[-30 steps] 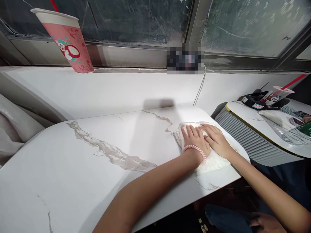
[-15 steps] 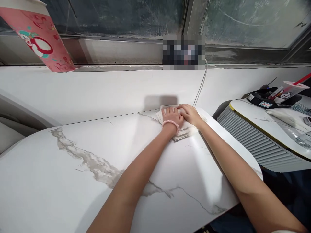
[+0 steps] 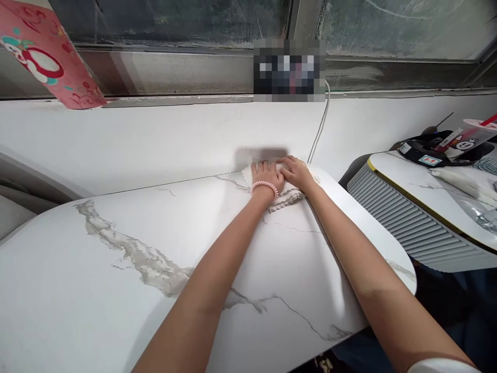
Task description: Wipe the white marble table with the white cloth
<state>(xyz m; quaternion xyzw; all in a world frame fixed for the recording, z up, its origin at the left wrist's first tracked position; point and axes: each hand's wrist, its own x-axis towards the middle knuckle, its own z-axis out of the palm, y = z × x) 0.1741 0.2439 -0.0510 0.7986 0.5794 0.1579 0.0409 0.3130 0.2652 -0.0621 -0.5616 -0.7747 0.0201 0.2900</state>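
Observation:
A cream-white cloth (image 3: pixel 287 196) with a ruffled edge lies bunched on the white marble-patterned tabletop (image 3: pixel 128 321), close to the wall. My left hand (image 3: pixel 267 177), with a pink bead bracelet (image 3: pixel 265 185) at its wrist, presses flat on the cloth with its fingers spread. Beside it, my right hand (image 3: pixel 297 173) rests on the cloth's right part, its fingers bent over the fabric and its thumb pointing toward the left hand. The cloth under both palms is hidden.
A pink patterned paper cup (image 3: pixel 54 62) stands on the window ledge at upper left. A blurred-out item (image 3: pixel 289 70) sits on the ledge, with a white cable (image 3: pixel 320 129) hanging nearby. At right, a ribbed cabinet (image 3: pixel 423 223) bears a black ring-shaped item (image 3: pixel 417 150) and a drink cup (image 3: pixel 469 137).
Both hands and the cloth have shifted slightly left along the tabletop toward the wall. The camera view has also moved a little.

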